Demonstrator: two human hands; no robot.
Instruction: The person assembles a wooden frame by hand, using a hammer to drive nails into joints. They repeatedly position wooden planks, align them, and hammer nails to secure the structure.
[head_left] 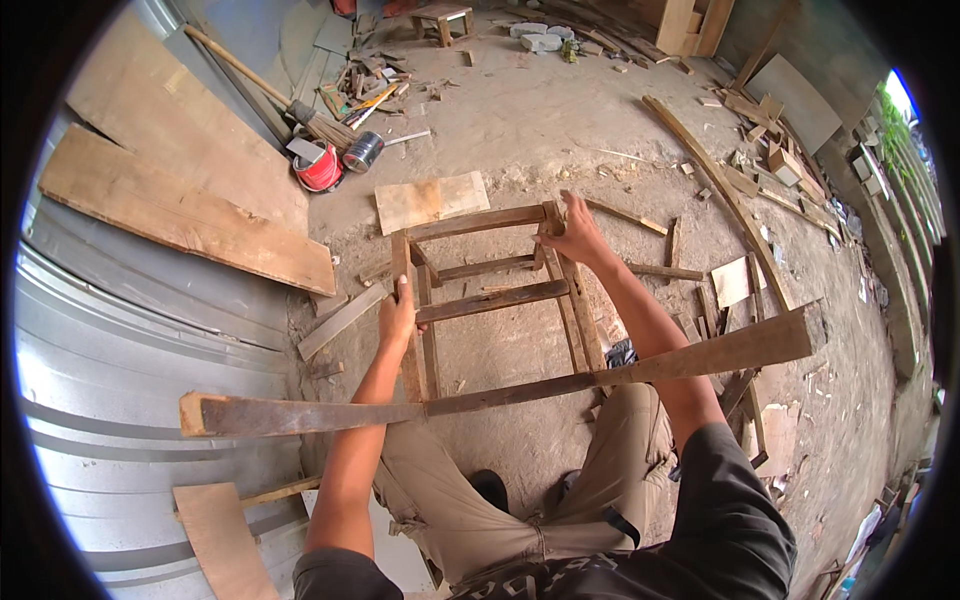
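Note:
A bare wooden chair frame [490, 302] stands in front of me, with dark rails and thin legs. Two long posts on it reach up toward me and spread sideways, the left post [300, 416] and the right post [715, 356] crossing above my forearms. My left hand [399, 318] is wrapped round the left side rail, its thumb lying along the wood. At the far right corner, my right hand [582, 238] has thumb and fingers spread apart. Its thumb lies across the wood; whether the other fingers press on it is hard to tell.
A flat board [430, 202] lies beyond the frame. At the left wall lean wide planks [190, 215], near a red bucket [318, 168], a can [363, 152] and a broom [318, 120]. Offcuts and a long beam [720, 200] litter the right floor. A small stool [443, 22] stands far back.

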